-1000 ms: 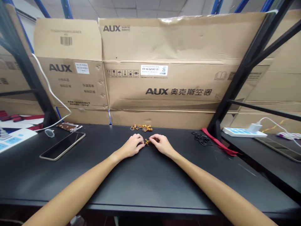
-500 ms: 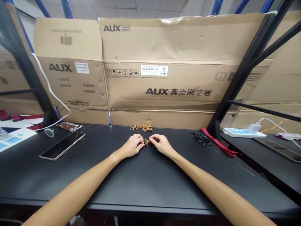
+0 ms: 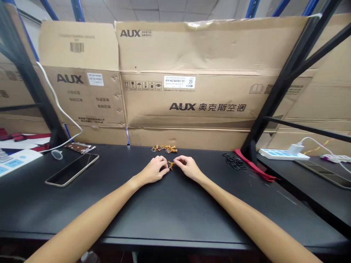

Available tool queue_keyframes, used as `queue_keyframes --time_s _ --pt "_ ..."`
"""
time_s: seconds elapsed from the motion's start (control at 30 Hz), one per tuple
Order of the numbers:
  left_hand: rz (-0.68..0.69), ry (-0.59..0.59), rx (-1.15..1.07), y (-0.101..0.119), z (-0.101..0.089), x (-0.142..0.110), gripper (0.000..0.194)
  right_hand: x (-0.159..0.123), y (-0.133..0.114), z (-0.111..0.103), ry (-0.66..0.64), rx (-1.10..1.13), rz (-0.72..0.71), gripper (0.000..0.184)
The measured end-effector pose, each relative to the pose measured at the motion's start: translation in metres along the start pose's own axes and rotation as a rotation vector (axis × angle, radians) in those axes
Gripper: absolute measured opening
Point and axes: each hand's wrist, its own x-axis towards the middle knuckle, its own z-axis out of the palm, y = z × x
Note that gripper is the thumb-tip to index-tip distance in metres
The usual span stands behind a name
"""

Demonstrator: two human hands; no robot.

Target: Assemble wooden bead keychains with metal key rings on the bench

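Head view: black worktop (image 3: 175, 212) reaching from the cardboard (image 3: 208, 51) to its front edge.
Orange trinket (image 3: 171, 165): between the hands, toward the far edge.
Left hand (image 3: 155, 170): thumb and fingers pinched on the trinket's ring side.
Right hand (image 3: 188, 167): fingertips pinching its opposite side.
Far edge: orange pile (image 3: 173, 149), near the cardboard.
Left room: worktop surface up to the phone (image 3: 72, 170), well apart.
Right room: surface up to black loops (image 3: 235, 162), beside the red strap (image 3: 253, 166).

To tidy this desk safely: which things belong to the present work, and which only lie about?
In use: orange trinket, between left hand and right hand; probably orange pile behind.

Seemingly idle: phone, red strap, brown packet; black loops, role unclear.
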Motion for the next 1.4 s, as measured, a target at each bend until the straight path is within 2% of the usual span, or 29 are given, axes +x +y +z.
queue_keyframes --time_s 0.17,0.23,0.4,0.47,0.57,0.63,0.67,0.7,0.73,0.83,0.93,1.0,1.07,1.4 --pt "-0.004 0.001 0.001 0.002 0.001 -0.001 0.014 -0.003 -0.005 0.001 -0.135 0.147 -0.048 0.026" --pt "-0.002 0.000 -0.001 0.000 0.002 0.000 0.014 -0.003 -0.005 0.001 -0.149 0.155 -0.051 0.026" --pt "0.032 0.001 -0.015 -0.003 0.003 0.001 0.015 0.000 0.002 0.001 0.038 -0.040 0.022 0.027" --pt "0.034 0.003 -0.005 -0.002 0.003 0.001 0.015 0.001 0.005 0.001 0.048 -0.064 0.031 0.027" --pt "0.006 0.016 0.067 0.000 0.000 0.000 0.014 0.000 0.006 0.002 0.098 -0.062 -0.002 0.029" --pt "-0.043 0.065 0.157 0.002 -0.001 0.000 0.011 -0.002 0.003 0.001 0.182 -0.157 -0.050 0.031" --pt "-0.068 0.093 0.201 0.002 -0.002 0.000 0.009 -0.003 0.001 0.000 0.195 -0.234 -0.081 0.025" --pt "-0.085 0.105 0.232 0.003 -0.002 0.000 0.009 -0.004 -0.001 -0.001 0.162 -0.312 -0.109 0.019" --pt "-0.093 0.099 0.248 0.003 -0.002 -0.001 0.011 -0.005 -0.003 -0.001 0.076 -0.367 -0.121 0.019" --pt "-0.080 0.015 0.226 0.000 -0.001 -0.002 0.018 -0.008 -0.006 -0.001 -0.139 -0.447 -0.191 0.023" --pt "-0.163 -0.025 0.222 -0.008 0.002 -0.003 0.037 -0.009 -0.003 0.001 -0.233 -0.504 -0.214 0.038" --pt "-0.243 -0.062 0.238 -0.014 0.004 -0.003 0.049 -0.009 0.000 0.003 -0.260 -0.532 -0.176 0.046" --pt "-0.262 -0.095 0.248 -0.019 0.006 -0.003 0.055 -0.008 0.003 0.004 -0.277 -0.548 -0.164 0.046" --pt "-0.226 -0.081 0.250 -0.024 0.008 -0.003 0.058 -0.008 0.001 0.003 -0.250 -0.549 -0.198 0.043"
